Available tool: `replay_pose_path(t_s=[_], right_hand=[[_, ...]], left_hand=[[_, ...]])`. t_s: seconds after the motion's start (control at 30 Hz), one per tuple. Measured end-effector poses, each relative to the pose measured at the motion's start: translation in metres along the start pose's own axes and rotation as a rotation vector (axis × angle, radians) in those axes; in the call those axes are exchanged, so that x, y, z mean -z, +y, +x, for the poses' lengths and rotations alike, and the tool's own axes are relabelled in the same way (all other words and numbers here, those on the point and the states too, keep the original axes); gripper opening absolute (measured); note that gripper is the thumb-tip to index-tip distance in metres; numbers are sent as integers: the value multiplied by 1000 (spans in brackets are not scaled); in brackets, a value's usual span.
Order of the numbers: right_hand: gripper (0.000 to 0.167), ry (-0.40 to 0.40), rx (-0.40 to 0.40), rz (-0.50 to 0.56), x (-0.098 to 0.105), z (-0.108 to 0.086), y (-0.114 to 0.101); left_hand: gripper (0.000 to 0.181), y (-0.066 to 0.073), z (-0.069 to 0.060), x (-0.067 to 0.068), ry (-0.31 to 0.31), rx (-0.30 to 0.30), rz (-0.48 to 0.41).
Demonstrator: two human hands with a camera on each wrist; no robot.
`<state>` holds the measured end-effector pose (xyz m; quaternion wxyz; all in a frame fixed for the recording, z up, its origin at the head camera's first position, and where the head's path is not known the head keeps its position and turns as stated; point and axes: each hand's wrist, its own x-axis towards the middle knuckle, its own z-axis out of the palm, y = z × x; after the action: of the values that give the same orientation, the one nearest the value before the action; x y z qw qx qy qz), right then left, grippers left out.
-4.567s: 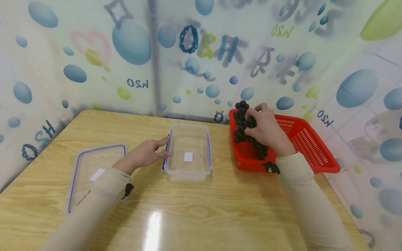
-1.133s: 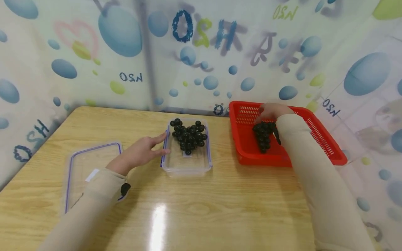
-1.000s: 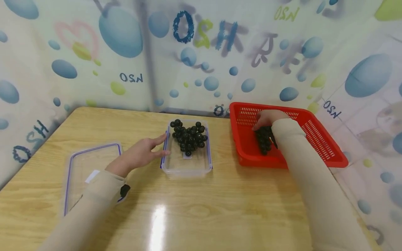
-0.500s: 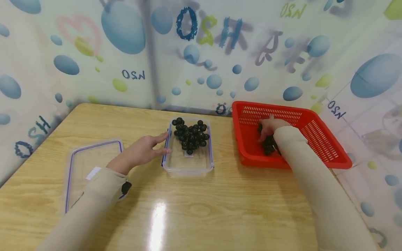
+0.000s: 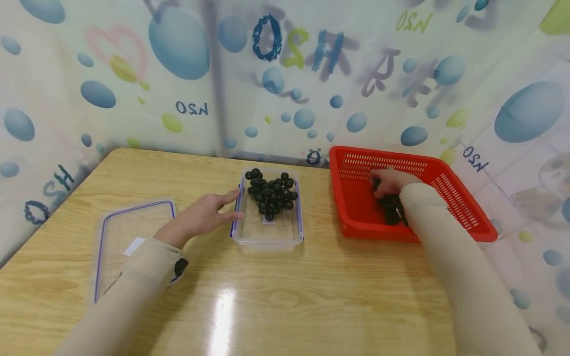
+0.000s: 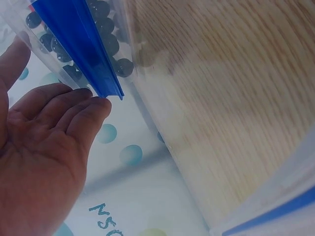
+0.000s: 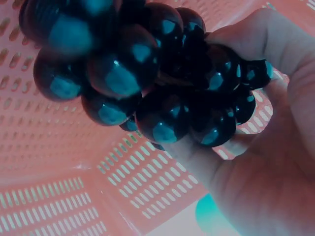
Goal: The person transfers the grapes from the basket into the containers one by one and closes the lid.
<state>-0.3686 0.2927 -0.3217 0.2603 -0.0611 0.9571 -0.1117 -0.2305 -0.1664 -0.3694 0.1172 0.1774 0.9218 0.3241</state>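
Note:
In the head view, my right hand (image 5: 392,181) reaches into the red plastic basket (image 5: 378,231) and grips a bunch of black grapes (image 5: 392,211). The right wrist view has fingers and thumb curled round the same grapes (image 7: 165,115), shiny and round. Another bunch of black grapes (image 5: 271,195) lies in the clear rectangular container (image 5: 267,243) in the middle of the table. My left hand (image 5: 200,217) touches that container's left side with extended fingers. Up close, the left wrist view has its fingertips by the blue side clip (image 6: 81,46).
A clear lid (image 5: 120,237) with a blue seal lies on the wooden table (image 5: 276,296), partly under my left forearm. A patterned curtain (image 5: 267,128) stands directly behind the table. Slotted walls rise around the grapes in the basket.
The bunch my right hand held above the basket earlier now lies in the container. My right hand is back in the basket, gripping another bunch. My left hand stays at the container.

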Motion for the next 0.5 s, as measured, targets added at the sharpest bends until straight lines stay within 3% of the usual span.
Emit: replay_pose_path(t_s=[0.3,0.5], right_hand=[[33,161,167,-142,13,-26,-23],[34,319,329,-55,28,-59,-52]], left_hand=[[74,0,1,-1,-4,3,9],[75,0,2,0,-12,1,9]])
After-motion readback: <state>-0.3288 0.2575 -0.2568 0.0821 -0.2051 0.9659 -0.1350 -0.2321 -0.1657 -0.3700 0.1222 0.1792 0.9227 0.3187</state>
